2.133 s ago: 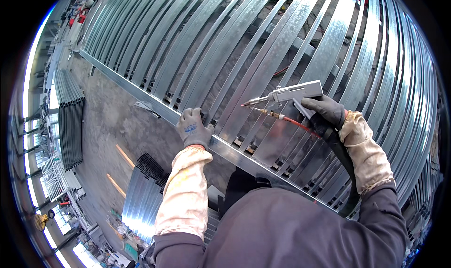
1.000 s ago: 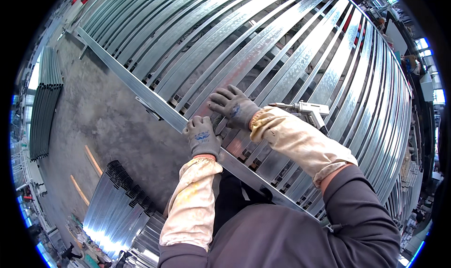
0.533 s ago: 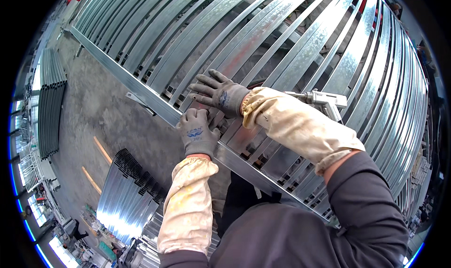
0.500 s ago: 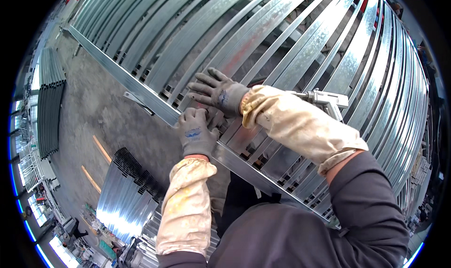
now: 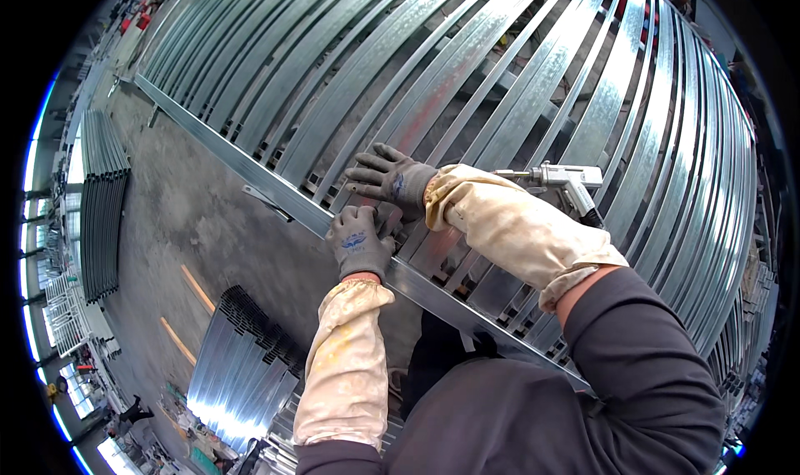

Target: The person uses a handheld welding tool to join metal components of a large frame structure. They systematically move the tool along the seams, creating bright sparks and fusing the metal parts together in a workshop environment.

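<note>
Spread across most of the view: long metal slats [image 5: 442, 92], side by side with gaps between, some wide, some narrow, reaching under the right hand [image 5: 392, 177]. Liable to skew out of line if shoved by a palm or forearm while unfixed. Along their near ends, a long rail [image 5: 423, 296], under the left hand [image 5: 358, 240]. Apt to pinch fingertips if nudged against a slat end.

Farther left, well apart from both hands, a stack of tubes [image 5: 237, 375]; a possible trip hazard for a careless step that way.

Stretched over the slats, the right sleeve [image 5: 525, 225], baggy enough to snag. Just past it, lying on the slats and out of both hands, a pale gun [image 5: 573, 176], nozzle pointing left toward the cloth. Prone to slide or tip into a gap after a bump from the sleeve or a tug on the dark hose [image 5: 593, 219].

At the right hand, fingers spread wide, palm down, nothing held. Just below it, at the left, fingers bent over the rail; impossible to tell, with fingertips hidden, whether gripping or merely resting. Exposed to a nip in case of a sudden shift.
</note>
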`<state>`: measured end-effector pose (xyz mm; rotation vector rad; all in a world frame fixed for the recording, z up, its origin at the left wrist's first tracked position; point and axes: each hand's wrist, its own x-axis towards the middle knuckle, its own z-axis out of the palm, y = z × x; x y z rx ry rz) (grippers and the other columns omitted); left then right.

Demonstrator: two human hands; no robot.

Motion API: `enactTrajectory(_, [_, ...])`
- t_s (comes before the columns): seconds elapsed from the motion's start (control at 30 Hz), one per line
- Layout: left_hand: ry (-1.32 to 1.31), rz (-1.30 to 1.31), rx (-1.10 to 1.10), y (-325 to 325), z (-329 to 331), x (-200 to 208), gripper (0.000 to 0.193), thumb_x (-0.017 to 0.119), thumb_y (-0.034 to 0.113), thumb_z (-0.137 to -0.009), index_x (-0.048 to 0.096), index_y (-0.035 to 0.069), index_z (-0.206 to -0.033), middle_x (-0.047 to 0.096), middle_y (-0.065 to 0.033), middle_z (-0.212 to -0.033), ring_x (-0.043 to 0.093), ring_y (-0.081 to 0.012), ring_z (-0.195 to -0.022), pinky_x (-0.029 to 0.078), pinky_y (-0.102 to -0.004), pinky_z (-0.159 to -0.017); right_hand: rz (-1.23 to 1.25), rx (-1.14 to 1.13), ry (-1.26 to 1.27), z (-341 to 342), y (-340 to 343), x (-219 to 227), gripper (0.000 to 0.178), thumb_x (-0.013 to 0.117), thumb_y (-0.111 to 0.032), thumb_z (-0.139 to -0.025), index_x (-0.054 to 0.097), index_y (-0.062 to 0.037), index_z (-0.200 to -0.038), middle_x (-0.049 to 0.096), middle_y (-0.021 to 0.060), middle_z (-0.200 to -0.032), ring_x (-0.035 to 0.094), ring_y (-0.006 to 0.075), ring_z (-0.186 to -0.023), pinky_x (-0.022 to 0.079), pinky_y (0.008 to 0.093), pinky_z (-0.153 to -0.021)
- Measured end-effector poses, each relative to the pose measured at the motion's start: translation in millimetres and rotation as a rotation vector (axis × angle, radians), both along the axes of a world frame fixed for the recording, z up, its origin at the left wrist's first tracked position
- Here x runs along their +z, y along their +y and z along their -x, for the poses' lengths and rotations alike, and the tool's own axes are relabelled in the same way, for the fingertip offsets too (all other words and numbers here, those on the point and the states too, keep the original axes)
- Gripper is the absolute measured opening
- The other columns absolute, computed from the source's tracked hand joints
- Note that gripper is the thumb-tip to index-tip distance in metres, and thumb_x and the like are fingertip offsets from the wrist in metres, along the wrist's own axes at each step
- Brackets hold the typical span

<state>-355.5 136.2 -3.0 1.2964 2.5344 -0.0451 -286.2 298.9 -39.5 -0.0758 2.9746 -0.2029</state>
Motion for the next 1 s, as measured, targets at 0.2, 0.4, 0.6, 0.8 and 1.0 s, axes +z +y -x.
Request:
enactTrajectory(0.2, [-0.171,-0.001,-0.05,-8,19,8,0.052,0.083,0.025,-0.067,0.066,0.02,-0.115,0.056,-0.0045,-0.125,0.05,-0.0287,-0.123,0.042,-0.0448,-0.105,0.241,-0.208,0.099,-14,3,17,0.101,0.081,-0.041,-0.07,0.028,-0.022,-0.155,0.025,0.0082,-0.161,0.014,0.0337,-0.152,0.014,0.0564,-0.122])
enactTrajectory(0.4, [-0.155,0.037,-0.006,-3,12,12,0.049,0.083,0.025,-0.071,0.066,0.021,-0.117,0.057,-0.0033,-0.125,0.05,-0.0276,-0.124,0.043,-0.043,-0.105,0.174,-0.487,0.329,-7,-16,-4,0.081,0.071,-0.038,-0.084,0.034,-0.0157,-0.152,0.032,0.0112,-0.157,0.019,0.031,-0.151,0.013,0.0531,-0.123])
enactTrajectory(0.6, [-0.167,0.012,-0.027,-1,17,13,0.049,0.084,0.025,-0.07,0.067,0.021,-0.116,0.06,-0.003,-0.121,0.053,-0.0263,-0.122,0.044,-0.0421,-0.104,0.268,-0.583,0.505,-17,-14,9,0.078,0.074,-0.035,-0.081,0.04,-0.0114,-0.147,0.04,0.0145,-0.15,0.03,0.0348,-0.144,0.022,0.0506,-0.12])
enactTrajectory(0.8, [-0.227,-0.088,0.01,-17,23,3,0.049,0.084,0.024,-0.069,0.066,0.021,-0.114,0.058,-0.001,-0.123,0.05,-0.0249,-0.125,0.042,-0.0438,-0.105,0.218,-0.952,0.759,-172,-4,65,0.065,0.075,-0.026,-0.08,0.052,-0.0028,-0.136,0.054,0.0219,-0.136,0.051,0.0398,-0.127,0.038,0.048,-0.109])
enactTrajectory(1.0, [-0.246,-0.201,-0.03,-15,15,-1,0.034,0.081,0.018,-0.065,0.068,0.02,-0.097,0.061,-0.0018,-0.114,0.052,-0.0253,-0.121,0.044,-0.0448,-0.102,0.497,-1.541,0.273,-358,-9,60,0.063,0.07,-0.038,-0.083,0.055,0.0003,-0.13,0.063,0.0254,-0.119,0.062,0.0371,-0.112,0.048,0.0416,-0.097])
